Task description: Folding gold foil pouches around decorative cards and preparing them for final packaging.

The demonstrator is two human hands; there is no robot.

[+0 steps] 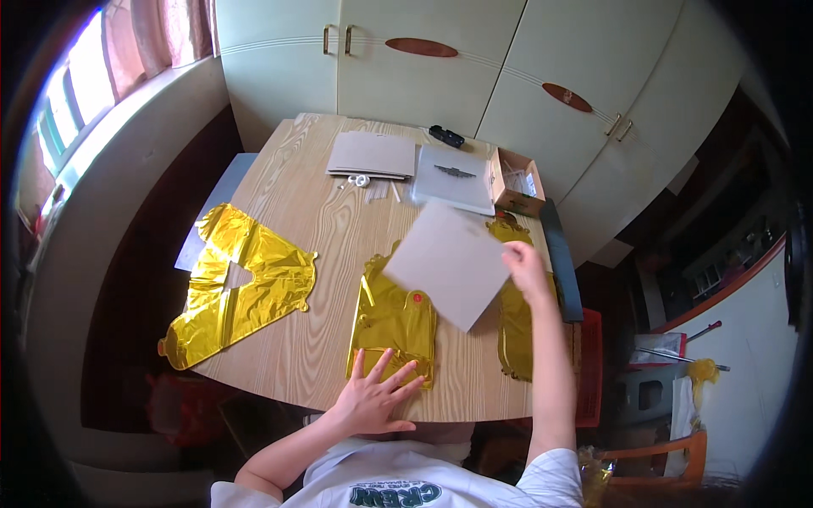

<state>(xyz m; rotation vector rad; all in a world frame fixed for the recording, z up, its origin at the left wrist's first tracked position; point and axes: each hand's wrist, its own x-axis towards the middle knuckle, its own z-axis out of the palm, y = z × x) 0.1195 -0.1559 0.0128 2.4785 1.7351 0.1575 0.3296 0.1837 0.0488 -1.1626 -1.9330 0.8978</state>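
Note:
My right hand (527, 269) pinches the right corner of a grey cardboard sheet (449, 262), which hangs tilted over the middle of the table and looks slightly blurred. Under its left part lies a folded gold foil balloon (394, 326) with a small red dot. Fingers spread, my left hand (379, 396) rests flat on the near end of that balloon. A second gold foil balloon (515, 334) lies along the right edge, partly behind my right forearm. At the left, an unfolded gold foil balloon (254, 275) with an opening in it hangs a little over the edge.
At the back of the wooden table (288, 356) are a stack of grey cardboard sheets (371, 154), a clear plastic packet (453, 182), a black object (446, 135) and an open box (518, 203). White rolls (360, 180) sit by the stack. Cabinets (423, 76) stand behind.

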